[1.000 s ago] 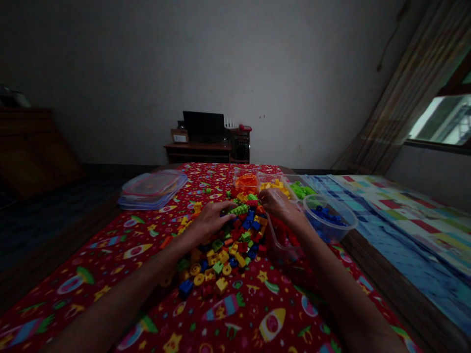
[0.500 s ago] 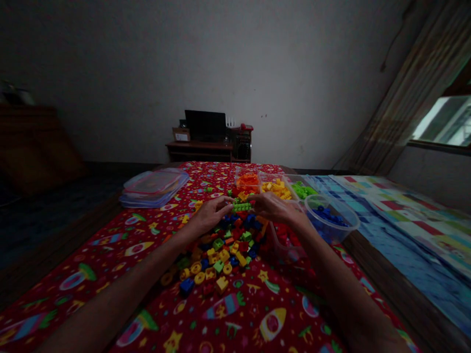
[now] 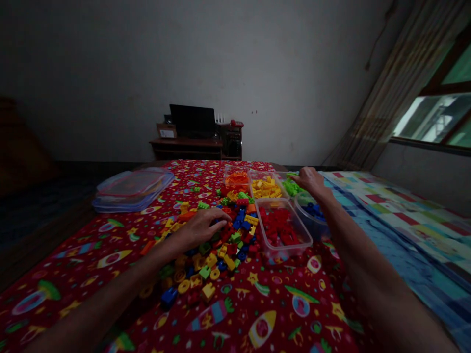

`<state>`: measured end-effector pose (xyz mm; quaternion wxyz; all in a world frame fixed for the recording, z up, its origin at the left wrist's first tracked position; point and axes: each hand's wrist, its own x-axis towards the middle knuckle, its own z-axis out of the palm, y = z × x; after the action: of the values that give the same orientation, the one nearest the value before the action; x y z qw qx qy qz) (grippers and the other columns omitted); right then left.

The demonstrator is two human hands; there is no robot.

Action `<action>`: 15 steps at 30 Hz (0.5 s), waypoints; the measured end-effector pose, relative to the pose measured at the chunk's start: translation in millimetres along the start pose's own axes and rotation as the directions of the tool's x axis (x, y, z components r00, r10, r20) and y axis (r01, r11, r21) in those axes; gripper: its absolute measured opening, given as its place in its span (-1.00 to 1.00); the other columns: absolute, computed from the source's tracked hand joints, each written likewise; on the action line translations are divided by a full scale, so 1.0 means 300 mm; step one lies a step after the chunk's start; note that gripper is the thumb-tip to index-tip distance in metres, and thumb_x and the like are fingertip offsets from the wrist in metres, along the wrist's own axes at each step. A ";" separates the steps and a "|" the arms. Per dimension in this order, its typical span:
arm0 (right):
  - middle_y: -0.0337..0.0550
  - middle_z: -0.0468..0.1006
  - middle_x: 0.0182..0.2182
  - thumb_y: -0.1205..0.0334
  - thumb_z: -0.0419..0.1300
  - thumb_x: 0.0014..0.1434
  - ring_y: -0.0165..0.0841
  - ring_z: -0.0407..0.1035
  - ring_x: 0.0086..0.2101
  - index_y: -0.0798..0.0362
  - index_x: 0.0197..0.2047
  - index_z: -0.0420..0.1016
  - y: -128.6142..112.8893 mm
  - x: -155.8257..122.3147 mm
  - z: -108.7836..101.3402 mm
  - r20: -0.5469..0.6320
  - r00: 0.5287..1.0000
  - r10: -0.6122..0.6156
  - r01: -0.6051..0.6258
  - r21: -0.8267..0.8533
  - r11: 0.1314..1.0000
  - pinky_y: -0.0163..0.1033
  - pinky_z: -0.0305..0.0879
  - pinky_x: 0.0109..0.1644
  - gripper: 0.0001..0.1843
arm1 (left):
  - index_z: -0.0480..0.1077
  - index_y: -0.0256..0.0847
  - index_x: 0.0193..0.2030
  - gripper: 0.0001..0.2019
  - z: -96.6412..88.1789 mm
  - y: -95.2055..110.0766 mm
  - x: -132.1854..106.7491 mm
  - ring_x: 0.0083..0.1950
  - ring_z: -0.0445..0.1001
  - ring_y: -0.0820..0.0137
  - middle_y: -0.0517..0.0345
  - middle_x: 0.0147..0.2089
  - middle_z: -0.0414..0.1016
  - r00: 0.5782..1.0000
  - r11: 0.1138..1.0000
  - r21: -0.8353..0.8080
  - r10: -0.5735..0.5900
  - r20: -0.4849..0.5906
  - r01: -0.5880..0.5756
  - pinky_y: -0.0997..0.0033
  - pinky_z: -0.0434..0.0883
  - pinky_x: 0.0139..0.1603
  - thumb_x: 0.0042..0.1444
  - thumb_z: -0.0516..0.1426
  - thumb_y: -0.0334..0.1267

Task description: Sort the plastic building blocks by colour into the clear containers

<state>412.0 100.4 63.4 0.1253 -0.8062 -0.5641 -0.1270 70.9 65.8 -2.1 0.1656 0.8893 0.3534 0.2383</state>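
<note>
A mixed heap of toy building bricks [image 3: 230, 250] in yellow, blue, red, green and orange lies on the red patterned cloth. Over its upper part rests my left hand [image 3: 202, 226], thumb and fingers apart; no brick shows in its grasp, though the fingertips are close to the bricks. My right hand [image 3: 312, 182] is stretched out to the far right, above the container of green bricks [image 3: 292, 188]. Its fingers are pinched at a green brick [image 3: 291, 174], partly covered by the fingertips.
Clear containers hold sorted bricks: orange [image 3: 237, 179], yellow [image 3: 265, 188], red [image 3: 281, 228] nearest me, and a round tub [image 3: 320, 229] of blue. Stacked plastic lids [image 3: 134, 189] lie at the left. A bed with a checked cover [image 3: 412, 206] adjoins at the right.
My right hand has moved right from above the heap to the green container, carrying a green brick. My left hand has come down nearer the heap. The view has turned slightly right.
</note>
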 end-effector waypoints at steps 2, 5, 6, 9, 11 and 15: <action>0.23 0.53 -0.12 -0.20 0.08 0.17 -0.15 0.44 -0.13 0.19 -0.01 0.50 0.023 0.033 0.018 0.042 0.999 0.020 -0.019 -0.009 1.000 -0.21 0.28 -0.16 -0.38 | 0.51 -0.18 -0.22 -0.72 0.002 -0.004 0.000 -0.12 0.51 0.29 0.05 -0.15 0.57 1.000 1.000 0.011 0.023 0.004 -0.023 0.34 0.41 -0.04 0.15 0.00 -0.14; 0.28 0.51 -0.08 -0.18 0.07 0.19 -0.14 0.43 -0.10 0.22 0.02 0.48 0.015 0.043 0.024 0.100 0.995 0.000 0.001 -0.009 1.000 -0.20 0.26 -0.14 -0.38 | 0.49 -0.18 -0.23 -0.75 0.005 -0.013 0.000 -0.13 0.50 0.29 0.05 -0.16 0.57 0.999 0.999 0.014 0.044 0.021 -0.044 0.34 0.41 -0.06 0.14 0.02 -0.16; 0.28 0.51 -0.08 -0.16 0.05 0.21 -0.15 0.42 -0.10 0.23 0.01 0.48 0.001 0.035 0.019 0.086 0.996 -0.012 0.013 -0.007 1.000 -0.21 0.26 -0.14 -0.39 | 0.49 -0.17 -0.22 -0.76 0.008 -0.016 0.000 -0.13 0.50 0.30 0.06 -0.16 0.56 0.999 0.999 0.018 0.049 0.022 -0.049 0.34 0.41 -0.06 0.14 0.03 -0.16; 0.22 0.54 -0.12 -0.09 -0.03 0.27 -0.18 0.43 -0.14 0.18 -0.04 0.52 -0.066 -0.016 -0.019 -0.009 0.994 -0.106 0.106 0.034 0.994 -0.24 0.24 -0.19 -0.46 | 0.46 -0.16 -0.17 -0.78 0.025 -0.023 0.001 -0.08 0.48 0.29 0.05 -0.11 0.54 0.996 0.996 0.021 0.083 0.024 -0.084 0.34 0.39 -0.03 0.12 0.05 -0.18; 0.14 0.57 -0.18 -0.02 -0.06 0.30 -0.24 0.45 -0.21 0.14 -0.08 0.54 -0.122 -0.065 -0.052 -0.038 0.977 -0.210 0.212 0.103 0.972 -0.28 0.21 -0.25 -0.52 | 0.44 -0.17 -0.14 -0.77 0.038 -0.026 0.001 -0.03 0.46 0.29 0.04 -0.07 0.51 0.993 0.993 0.018 0.120 0.016 -0.120 0.34 0.38 0.01 0.13 0.04 -0.20; 0.01 0.60 -0.31 0.18 0.00 0.25 -0.36 0.42 -0.36 0.10 -0.17 0.58 -0.234 -0.176 -0.092 -0.032 0.896 -0.442 0.438 0.217 0.872 -0.33 0.14 -0.35 -0.66 | 0.44 -0.18 -0.17 -0.79 0.043 -0.027 -0.003 -0.05 0.45 0.29 0.03 -0.10 0.49 0.991 0.990 0.034 0.135 0.019 -0.135 0.33 0.38 0.00 0.14 0.04 -0.23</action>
<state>326.7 67.8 75.2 0.1757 -0.6390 -0.7444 -0.0820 72.8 69.1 -16.7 0.1366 0.9159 0.2952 0.2353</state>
